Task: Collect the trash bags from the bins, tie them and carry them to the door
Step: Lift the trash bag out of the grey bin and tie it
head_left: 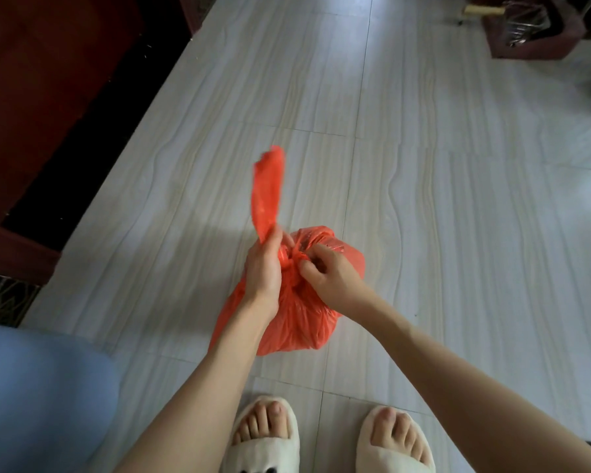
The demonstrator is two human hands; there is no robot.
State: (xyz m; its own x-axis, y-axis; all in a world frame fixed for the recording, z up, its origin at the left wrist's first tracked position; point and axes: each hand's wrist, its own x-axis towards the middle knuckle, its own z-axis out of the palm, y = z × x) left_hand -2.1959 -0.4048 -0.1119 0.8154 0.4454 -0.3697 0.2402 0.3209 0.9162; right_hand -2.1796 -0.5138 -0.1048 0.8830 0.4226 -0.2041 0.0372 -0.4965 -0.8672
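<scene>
A red plastic trash bag (294, 315) down on the pale tiled floor (458, 199), just in front of two feet in white slippers (263, 435). Full and round at the bottom, bunched tight at the top.

Left hand (263, 268) curled round one long strip of the bag's top (267, 186), with the strip sticking up past the fist. Right hand (328, 271) pinching the other bit of red plastic right at the knot (289, 259). Both hands close together, almost touching, right over the bag. Looks like the tying step, with the knot partly made and not yet pulled snug.

Thin, soft, crinkly plastic. Probably light, going by how the small bag sits. Easy to squash, so no good to grab by the fat middle. Slippery too, so a loose pinch may slide off the strip. Easy to rip if yanked too hard, most of all where the plastic is stretched thin near the knot.

Best spot to hold: the bunched neck, just under the knot, where many layers sit together and feel thick. Good for pulling the two ends apart, and good for lifting later.

Dark red wooden furniture (48, 97) off to the left, well apart from the bag. A dark bin with a clear liner (529, 25) far away at the top right.
</scene>
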